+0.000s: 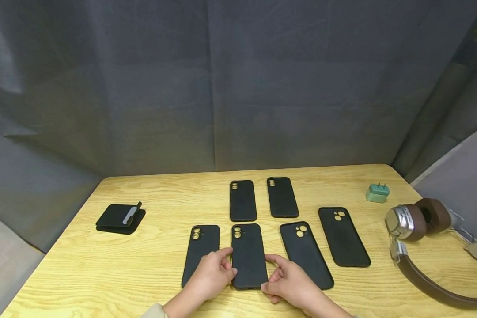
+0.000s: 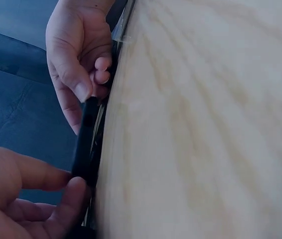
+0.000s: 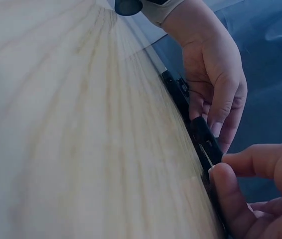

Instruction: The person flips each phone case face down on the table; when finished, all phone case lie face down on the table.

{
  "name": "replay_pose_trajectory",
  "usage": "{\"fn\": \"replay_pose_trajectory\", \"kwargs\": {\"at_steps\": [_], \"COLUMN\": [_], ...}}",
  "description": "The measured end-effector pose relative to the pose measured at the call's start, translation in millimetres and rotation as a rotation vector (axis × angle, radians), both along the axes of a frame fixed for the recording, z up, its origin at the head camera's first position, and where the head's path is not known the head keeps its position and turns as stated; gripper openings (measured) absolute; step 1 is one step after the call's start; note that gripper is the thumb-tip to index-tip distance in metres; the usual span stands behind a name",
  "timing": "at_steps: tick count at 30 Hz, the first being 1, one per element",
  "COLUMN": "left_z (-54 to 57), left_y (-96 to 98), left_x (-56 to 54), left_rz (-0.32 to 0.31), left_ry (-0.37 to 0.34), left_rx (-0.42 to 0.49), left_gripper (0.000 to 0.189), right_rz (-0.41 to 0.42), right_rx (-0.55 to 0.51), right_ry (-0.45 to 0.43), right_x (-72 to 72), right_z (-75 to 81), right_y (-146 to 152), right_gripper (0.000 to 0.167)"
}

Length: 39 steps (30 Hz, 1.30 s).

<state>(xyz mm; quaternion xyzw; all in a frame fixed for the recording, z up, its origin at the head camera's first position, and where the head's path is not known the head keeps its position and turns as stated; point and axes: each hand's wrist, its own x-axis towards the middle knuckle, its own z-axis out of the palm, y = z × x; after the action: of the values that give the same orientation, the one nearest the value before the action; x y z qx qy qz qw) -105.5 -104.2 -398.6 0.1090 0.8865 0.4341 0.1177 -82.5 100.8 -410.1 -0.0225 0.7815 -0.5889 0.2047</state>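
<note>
A black phone case (image 1: 249, 256) with a camera cutout at its upper left lies between my two hands, near the table's front edge. My left hand (image 1: 213, 273) holds its left edge with thumb and fingers. At the right edge, my right hand (image 1: 288, 282) grips the lower corner the same way. Both wrist views show the case (image 2: 84, 139) edge-on, low against the wood. Another case (image 1: 200, 251) lies partly under the left hand's outline. To the right, a case with its inner side up (image 1: 306, 254) is close beside the right hand.
Two more cases (image 1: 242, 201) (image 1: 283, 197) lie farther back, and another case (image 1: 343, 238) lies to the right. A black folding stand (image 1: 119, 218) sits at left. Brown headphones (image 1: 415, 221) and a green plug adapter (image 1: 377, 193) occupy the right side. A dark curtain (image 1: 238, 88) hangs behind.
</note>
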Motion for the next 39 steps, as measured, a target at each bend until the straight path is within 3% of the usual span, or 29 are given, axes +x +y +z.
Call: {"fn": "replay_pose_trajectory", "kwargs": {"at_steps": [8,11,18,24,30,39], "left_z": [0.6,2.6,6.0,6.6,11.4,17.0], "left_y": [3.0,2.9,1.5,0.0,0.1,16.9], "left_x": [-3.0,-3.9,-5.5,-4.8,-3.8,-5.8], "left_rz": [-0.034,-0.040,-0.037,-0.029,-0.007,-0.053], "left_ry": [0.064,0.056,0.018,0.058,0.082,0.138], "left_rx": [-0.117,-0.147,-0.133,-0.128,-0.051,0.095], "left_gripper": [0.048,0.049,0.050,0.050,0.049,0.043], "right_rz": [-0.011,-0.008,-0.008,-0.020,-0.037,-0.077], "right_rx": [0.042,0.047,0.069,0.079,0.056,0.060], "right_ry": [0.025,0.025,0.027,0.001,-0.025,0.041], "right_x": [0.2,-0.2,-0.4,2.1,5.4,3.0], "right_z": [-2.7,-2.4,0.1,4.5,12.0,29.6], "right_y": [-3.4,-4.2,-5.3,-3.5,2.5,18.5], "right_gripper": [0.073,0.073,0.073,0.072,0.074,0.071]}}
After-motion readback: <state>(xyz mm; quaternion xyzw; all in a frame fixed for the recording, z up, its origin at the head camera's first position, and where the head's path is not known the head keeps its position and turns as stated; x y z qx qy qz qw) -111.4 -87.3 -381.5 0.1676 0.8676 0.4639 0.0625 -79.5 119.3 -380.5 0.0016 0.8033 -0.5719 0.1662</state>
